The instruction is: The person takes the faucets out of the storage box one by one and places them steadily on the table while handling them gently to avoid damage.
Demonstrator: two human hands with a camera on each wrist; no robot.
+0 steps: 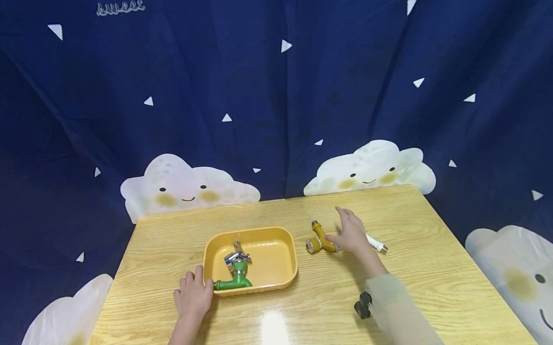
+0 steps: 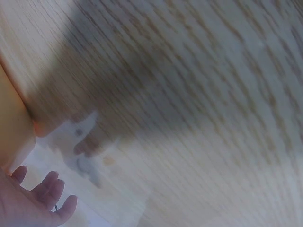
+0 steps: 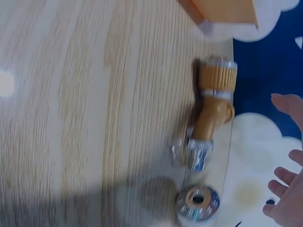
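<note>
My left hand (image 1: 193, 295) rests by the left end of a yellow plastic tray (image 1: 275, 288), fingers loosely bent; contact with the rim is unclear. Inside the tray lie a green tap (image 1: 235, 282) and a chrome tap (image 1: 234, 257). My right hand (image 1: 353, 232) hovers with fingers spread over a yellow tap (image 1: 322, 239), its thumb close to the tap's body. In the right wrist view this yellow tap (image 3: 210, 116) shows a ribbed collar, and the hand (image 3: 289, 179) appears apart from it. Partly behind the right hand lies a white tap (image 1: 376, 243).
Wood-grain table (image 1: 312, 316) carries everything. A small black object (image 1: 362, 305) sits beside the right sleeve (image 1: 398, 307); whether it lies on the table is unclear. A dark blue curtain (image 1: 253, 80) with clouds and triangles hangs behind and beside the table.
</note>
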